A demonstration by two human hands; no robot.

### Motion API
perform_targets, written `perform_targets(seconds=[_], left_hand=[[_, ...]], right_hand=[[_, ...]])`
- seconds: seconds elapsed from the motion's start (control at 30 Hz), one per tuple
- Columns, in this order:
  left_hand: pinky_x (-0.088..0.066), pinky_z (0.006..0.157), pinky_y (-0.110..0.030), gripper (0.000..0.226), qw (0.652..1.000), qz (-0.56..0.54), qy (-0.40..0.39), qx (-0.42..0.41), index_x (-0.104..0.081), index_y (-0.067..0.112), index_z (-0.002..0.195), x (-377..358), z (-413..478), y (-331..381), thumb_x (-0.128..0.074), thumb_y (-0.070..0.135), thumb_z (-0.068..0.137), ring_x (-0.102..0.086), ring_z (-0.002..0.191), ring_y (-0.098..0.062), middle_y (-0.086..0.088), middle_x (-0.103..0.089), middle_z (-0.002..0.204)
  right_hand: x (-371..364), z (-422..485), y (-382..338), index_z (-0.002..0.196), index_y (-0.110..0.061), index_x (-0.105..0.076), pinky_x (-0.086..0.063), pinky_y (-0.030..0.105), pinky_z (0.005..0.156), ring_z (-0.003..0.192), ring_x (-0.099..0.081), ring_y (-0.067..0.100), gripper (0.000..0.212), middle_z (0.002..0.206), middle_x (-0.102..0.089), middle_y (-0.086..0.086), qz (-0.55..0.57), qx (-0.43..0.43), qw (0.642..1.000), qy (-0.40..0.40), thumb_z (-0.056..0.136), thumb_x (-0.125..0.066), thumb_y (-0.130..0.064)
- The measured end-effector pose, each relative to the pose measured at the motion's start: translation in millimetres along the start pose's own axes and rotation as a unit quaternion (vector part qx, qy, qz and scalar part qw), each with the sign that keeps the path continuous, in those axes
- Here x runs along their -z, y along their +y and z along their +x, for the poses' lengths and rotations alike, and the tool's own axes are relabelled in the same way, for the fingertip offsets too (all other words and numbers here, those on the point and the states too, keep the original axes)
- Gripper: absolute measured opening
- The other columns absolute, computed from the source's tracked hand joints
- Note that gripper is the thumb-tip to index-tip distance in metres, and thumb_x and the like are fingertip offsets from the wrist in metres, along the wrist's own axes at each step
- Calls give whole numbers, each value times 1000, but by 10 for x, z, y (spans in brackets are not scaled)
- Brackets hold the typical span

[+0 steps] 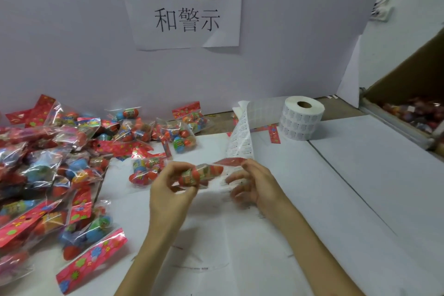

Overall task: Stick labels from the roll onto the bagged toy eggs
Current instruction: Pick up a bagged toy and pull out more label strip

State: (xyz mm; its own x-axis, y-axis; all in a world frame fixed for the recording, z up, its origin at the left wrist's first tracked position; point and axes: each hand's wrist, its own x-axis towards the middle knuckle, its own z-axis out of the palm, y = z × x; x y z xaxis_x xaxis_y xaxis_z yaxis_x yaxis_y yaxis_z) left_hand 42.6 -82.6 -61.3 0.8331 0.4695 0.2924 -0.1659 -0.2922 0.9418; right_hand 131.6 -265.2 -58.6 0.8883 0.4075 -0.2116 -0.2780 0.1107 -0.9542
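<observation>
Your left hand [173, 184] has its fingers and thumb curled round one end of a bag of toy eggs [201, 174], gripping the red and orange eggs through the clear plastic. Your right hand [255, 184] is at the bag's other end, fingers spread and loosely bent against the plastic, forefinger up by the red header; motion blur hides whether it grips the bag, so that cannot be told. The bag hangs between your two hands, raised off the white table [348, 199].

From just above your right forefinger a label strip [240, 138] rises, curls over and runs back to the label roll [303, 118], which stands on end beyond your right hand, farther from you. Just beyond your left hand lies a single bag of eggs [144, 170] flat on the table. Out past your left hand, a pile of bagged eggs [48, 163] with red flowered headers spreads along the table edge. Well off past your right hand, an open cardboard box [408, 84] holds more bagged eggs. Straight ahead of both hands, a paper sign [182, 5] with printed characters hangs on the wall
</observation>
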Motion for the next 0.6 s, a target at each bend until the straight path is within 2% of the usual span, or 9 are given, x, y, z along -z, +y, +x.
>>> perform_targets(seconds=[0.07, 0.13, 0.2, 0.3, 0.37, 0.43, 0.47, 0.53, 0.6], left_hand=[[-55, 80, -22, 54, 992, 59, 7, -107, -70, 26, 95, -4, -28, 29, -72, -23, 74, -68, 94, -11, 15, -74, 95], [-53, 84, -14, 59, 976, 97, -5, -193, -71, 19, 93, -35, -70, 37, -67, -33, 66, -67, 107, -4, 11, -74, 109], [-49, 91, -8, 57, 960, 137, -19, -244, -71, 11, 91, -78, -100, 16, -68, -37, 61, -59, 120, 4, 3, -69, 122], [-42, 99, -4, 57, 955, 158, -40, -248, -72, 11, 94, -100, -106, -13, -73, -35, 61, -56, 130, -11, -5, -61, 135], [-38, 100, -1, 66, 954, 161, -58, -248, -74, 16, 104, -105, -93, 8, -76, -34, 60, -51, 132, 0, -5, -57, 140], [-44, 96, -4, 78, 952, 160, -77, -248, -72, 23, 116, -101, -79, 34, -78, -32, 61, -45, 128, 16, -5, -54, 145], [-48, 97, -14, 81, 952, 164, -81, -244, -70, 26, 120, -97, -72, 35, -78, -30, 63, -47, 127, 14, -5, -52, 148], [-56, 90, -32, 81, 951, 180, -91, -234, -66, 28, 125, -92, -54, -7, -79, -27, 66, -56, 122, -6, -4, -50, 151], [-58, 82, -24, 78, 948, 186, -107, -236, -64, 25, 125, -92, -33, -84, -79, -25, 67, -65, 109, -20, -7, -51, 148]], right_hand=[[53, -15, -49, 122, -9, -64, -54, 33, 55, 65, -69, 33, 52, 93, -73, 19, 46, -74, 994, -60, 107, -36, -50], [67, -8, -58, 126, -9, -65, -58, 40, 70, 85, -71, 37, 65, 102, -72, 22, 54, -101, 990, -86, 102, -36, -62], [58, -8, -44, 124, -5, -66, -52, 48, 90, 102, -65, 41, 52, 117, -68, 29, 55, -82, 991, -91, 101, -51, -50], [116, -30, -45, 121, -8, -71, -46, 54, 105, 109, -63, 36, 27, 129, -64, 27, -25, -37, 994, -104, 96, -67, -19], [178, -62, -147, 122, -11, -73, -49, 48, 105, 109, -65, 31, 28, 127, -68, 23, -47, -36, 992, -113, 95, -69, -15], [240, -87, -250, 122, -15, -73, -55, 38, 98, 108, -70, 29, 29, 121, -72, 17, -60, -22, 992, -105, 93, -72, -15], [271, -100, -287, 124, -15, -72, -56, 36, 97, 108, -70, 29, 32, 120, -73, 15, -74, -8, 993, -92, 92, -72, -14], [367, -123, -317, 129, -10, -68, -56, 34, 97, 105, -71, 28, 37, 119, -73, 17, -85, 16, 994, -63, 92, -72, -12], [537, -161, -356, 127, -8, -69, -55, 32, 95, 100, -69, 23, 34, 118, -73, 18, -74, 27, 996, -46, 93, -71, -10]])
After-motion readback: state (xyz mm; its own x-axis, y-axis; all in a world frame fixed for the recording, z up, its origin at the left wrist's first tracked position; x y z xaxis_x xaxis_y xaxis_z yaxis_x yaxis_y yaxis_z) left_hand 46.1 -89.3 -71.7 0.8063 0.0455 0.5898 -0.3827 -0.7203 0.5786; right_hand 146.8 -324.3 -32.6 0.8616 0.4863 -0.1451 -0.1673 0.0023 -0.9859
